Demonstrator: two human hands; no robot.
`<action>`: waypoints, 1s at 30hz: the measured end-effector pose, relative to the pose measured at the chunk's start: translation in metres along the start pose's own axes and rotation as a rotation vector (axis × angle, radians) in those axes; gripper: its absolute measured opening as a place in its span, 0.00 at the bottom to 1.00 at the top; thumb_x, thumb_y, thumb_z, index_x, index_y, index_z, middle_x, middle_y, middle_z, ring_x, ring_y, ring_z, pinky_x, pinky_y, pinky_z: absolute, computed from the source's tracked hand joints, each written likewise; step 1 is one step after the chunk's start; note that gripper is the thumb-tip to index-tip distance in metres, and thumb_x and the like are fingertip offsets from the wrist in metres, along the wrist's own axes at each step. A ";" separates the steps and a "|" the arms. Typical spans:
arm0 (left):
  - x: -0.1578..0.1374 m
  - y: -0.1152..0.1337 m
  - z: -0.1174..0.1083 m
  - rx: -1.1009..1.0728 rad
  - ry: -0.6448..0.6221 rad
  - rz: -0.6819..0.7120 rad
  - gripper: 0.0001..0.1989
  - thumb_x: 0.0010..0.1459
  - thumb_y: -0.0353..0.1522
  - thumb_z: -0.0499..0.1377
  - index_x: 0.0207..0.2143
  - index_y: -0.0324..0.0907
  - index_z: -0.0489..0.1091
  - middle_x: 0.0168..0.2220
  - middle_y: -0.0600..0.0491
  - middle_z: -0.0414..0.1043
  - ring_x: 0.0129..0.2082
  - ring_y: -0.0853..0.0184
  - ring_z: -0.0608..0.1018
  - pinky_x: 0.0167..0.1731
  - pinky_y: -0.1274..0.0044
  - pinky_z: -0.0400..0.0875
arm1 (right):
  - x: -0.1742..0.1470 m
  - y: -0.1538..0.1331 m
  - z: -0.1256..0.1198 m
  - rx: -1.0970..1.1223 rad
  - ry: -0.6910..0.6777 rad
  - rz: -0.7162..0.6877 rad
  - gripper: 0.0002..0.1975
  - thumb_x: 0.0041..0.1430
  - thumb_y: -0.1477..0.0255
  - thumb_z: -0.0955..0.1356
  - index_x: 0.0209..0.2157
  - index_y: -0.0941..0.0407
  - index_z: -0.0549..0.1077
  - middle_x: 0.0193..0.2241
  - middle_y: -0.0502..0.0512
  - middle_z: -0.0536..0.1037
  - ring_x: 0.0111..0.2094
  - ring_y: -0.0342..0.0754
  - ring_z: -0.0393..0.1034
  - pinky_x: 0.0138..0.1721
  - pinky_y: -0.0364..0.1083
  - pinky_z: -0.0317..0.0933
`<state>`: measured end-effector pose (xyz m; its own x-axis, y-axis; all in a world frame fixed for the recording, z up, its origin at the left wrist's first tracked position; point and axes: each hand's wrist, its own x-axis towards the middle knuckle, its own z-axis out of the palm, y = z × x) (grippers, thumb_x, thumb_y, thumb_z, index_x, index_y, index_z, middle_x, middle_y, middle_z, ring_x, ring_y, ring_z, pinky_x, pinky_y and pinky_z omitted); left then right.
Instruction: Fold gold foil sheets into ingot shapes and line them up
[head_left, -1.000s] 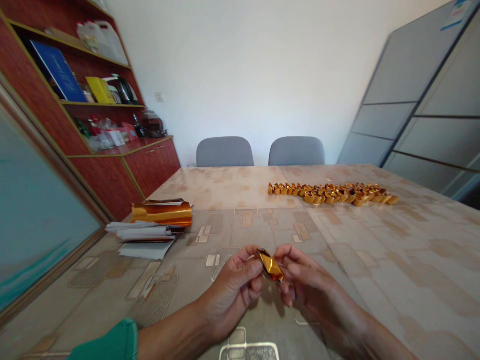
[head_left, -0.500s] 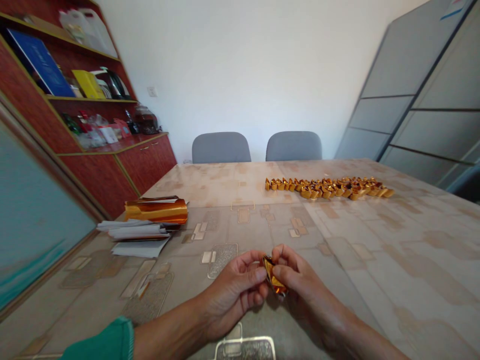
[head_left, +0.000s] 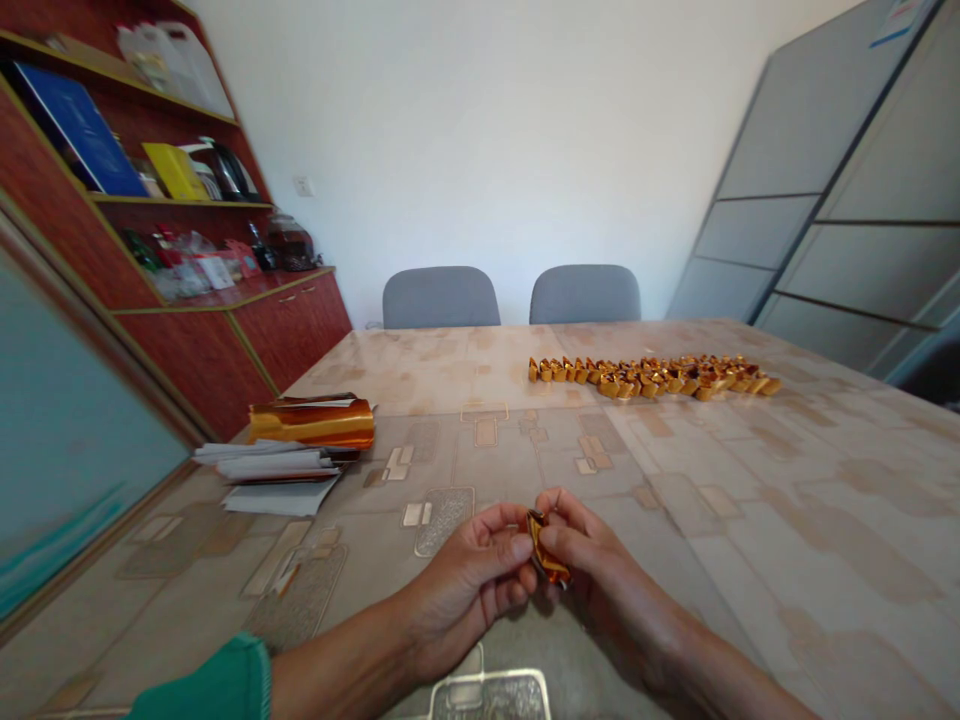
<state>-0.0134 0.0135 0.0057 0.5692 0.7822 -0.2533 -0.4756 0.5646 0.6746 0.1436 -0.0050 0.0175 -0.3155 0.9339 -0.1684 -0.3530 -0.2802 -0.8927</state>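
Between my two hands is a small folded piece of shiny gold foil paper [head_left: 551, 568], held just above the table near its front edge. My left hand [head_left: 480, 575] pinches its left side between thumb and fingers. From the right, my right hand [head_left: 589, 545] grips it too, the thumb pressed on the gold face. Part of the folded paper is hidden by the fingers. Farther back on the right, many small gold folded paper ingots [head_left: 652, 378] stand close together in rows. At left lies a stack of gold and white paper sheets [head_left: 311, 425], some curled over.
The table [head_left: 450, 470] has a patterned cover. Two grey chairs [head_left: 441, 297] stand at its far side against the white wall. A red shelf cabinet [head_left: 292, 318] with household items is at left, and a grey sliding-door wardrobe [head_left: 765, 200] at right.
The foil paper looks narrower and more closed between my fingers. My right thumb and fingers have shifted slightly left; my left hand has hardly moved.
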 end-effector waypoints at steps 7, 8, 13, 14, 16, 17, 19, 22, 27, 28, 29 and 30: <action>0.003 -0.001 -0.002 -0.052 0.024 -0.034 0.18 0.45 0.29 0.75 0.37 0.34 0.75 0.27 0.52 0.75 0.21 0.78 0.76 0.25 0.88 0.73 | 0.005 0.001 -0.003 -0.037 0.022 0.023 0.14 0.52 0.65 0.71 0.35 0.54 0.64 0.23 0.45 0.71 0.23 0.41 0.64 0.25 0.42 0.56; 0.003 -0.001 -0.003 -0.069 0.035 -0.029 0.18 0.44 0.29 0.76 0.37 0.35 0.75 0.27 0.53 0.75 0.21 0.78 0.75 0.26 0.87 0.73 | 0.005 0.000 -0.003 -0.015 0.007 0.025 0.14 0.53 0.64 0.71 0.35 0.54 0.64 0.24 0.46 0.72 0.24 0.42 0.65 0.25 0.42 0.57; 0.003 -0.003 -0.002 -0.043 0.044 0.010 0.20 0.44 0.31 0.76 0.38 0.34 0.75 0.30 0.52 0.75 0.22 0.78 0.75 0.26 0.87 0.72 | 0.003 -0.003 -0.003 -0.011 -0.003 0.017 0.14 0.54 0.63 0.70 0.36 0.54 0.65 0.26 0.47 0.73 0.26 0.42 0.66 0.26 0.42 0.58; 0.003 -0.003 -0.002 -0.014 0.044 0.022 0.20 0.45 0.31 0.76 0.38 0.34 0.74 0.29 0.52 0.75 0.22 0.78 0.75 0.26 0.87 0.72 | 0.003 -0.002 -0.002 -0.033 0.016 0.025 0.14 0.53 0.64 0.71 0.36 0.54 0.65 0.26 0.46 0.72 0.25 0.41 0.66 0.26 0.41 0.57; 0.003 -0.004 -0.002 0.038 0.046 0.039 0.20 0.46 0.32 0.75 0.38 0.34 0.74 0.28 0.51 0.75 0.22 0.77 0.75 0.25 0.87 0.71 | 0.005 0.000 -0.002 -0.069 0.047 0.045 0.14 0.50 0.65 0.71 0.35 0.54 0.65 0.23 0.45 0.71 0.23 0.41 0.65 0.24 0.41 0.56; 0.003 -0.005 -0.003 0.054 0.047 0.042 0.19 0.46 0.32 0.75 0.38 0.34 0.74 0.28 0.52 0.75 0.21 0.77 0.75 0.25 0.87 0.71 | 0.006 0.001 -0.002 -0.081 0.055 0.051 0.14 0.49 0.66 0.71 0.34 0.54 0.64 0.22 0.45 0.71 0.22 0.41 0.64 0.23 0.41 0.55; 0.003 -0.005 -0.004 0.061 0.051 0.039 0.20 0.46 0.32 0.75 0.38 0.34 0.74 0.28 0.52 0.75 0.21 0.77 0.75 0.24 0.87 0.70 | 0.007 0.001 -0.002 -0.095 0.062 0.055 0.14 0.49 0.65 0.71 0.34 0.54 0.64 0.21 0.44 0.71 0.21 0.40 0.63 0.22 0.40 0.55; 0.004 -0.003 -0.004 0.018 0.059 0.029 0.21 0.45 0.32 0.76 0.38 0.35 0.74 0.29 0.53 0.75 0.21 0.78 0.75 0.25 0.87 0.71 | 0.005 -0.001 -0.003 -0.055 0.026 0.051 0.15 0.51 0.64 0.71 0.36 0.54 0.64 0.23 0.46 0.72 0.22 0.41 0.64 0.23 0.41 0.56; 0.005 -0.004 -0.004 -0.008 0.060 0.060 0.20 0.45 0.32 0.75 0.39 0.35 0.74 0.31 0.53 0.75 0.23 0.78 0.75 0.27 0.87 0.72 | 0.002 -0.003 -0.004 -0.015 0.003 0.021 0.16 0.55 0.62 0.71 0.39 0.55 0.65 0.27 0.47 0.73 0.25 0.41 0.66 0.24 0.40 0.58; 0.005 -0.005 -0.004 0.010 0.056 0.066 0.21 0.46 0.32 0.75 0.40 0.35 0.74 0.31 0.53 0.75 0.23 0.78 0.75 0.27 0.86 0.72 | 0.003 -0.002 -0.004 -0.028 0.015 0.028 0.16 0.54 0.63 0.72 0.39 0.55 0.66 0.25 0.46 0.72 0.24 0.40 0.65 0.24 0.40 0.57; 0.005 -0.006 -0.004 0.027 0.053 0.068 0.21 0.46 0.32 0.75 0.41 0.35 0.74 0.30 0.53 0.75 0.23 0.78 0.75 0.27 0.86 0.72 | 0.004 0.000 -0.004 -0.039 0.025 0.037 0.16 0.53 0.64 0.73 0.38 0.55 0.66 0.24 0.45 0.71 0.23 0.40 0.64 0.23 0.40 0.57; 0.005 -0.007 -0.004 0.040 0.051 0.068 0.21 0.46 0.32 0.75 0.41 0.34 0.74 0.29 0.53 0.75 0.22 0.77 0.76 0.27 0.86 0.72 | 0.005 0.001 -0.004 -0.046 0.034 0.043 0.16 0.52 0.65 0.73 0.38 0.55 0.65 0.23 0.44 0.71 0.22 0.40 0.63 0.23 0.40 0.56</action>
<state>-0.0104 0.0144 -0.0031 0.5010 0.8314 -0.2404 -0.4843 0.4996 0.7183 0.1454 0.0004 0.0138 -0.2991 0.9284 -0.2202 -0.2982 -0.3102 -0.9027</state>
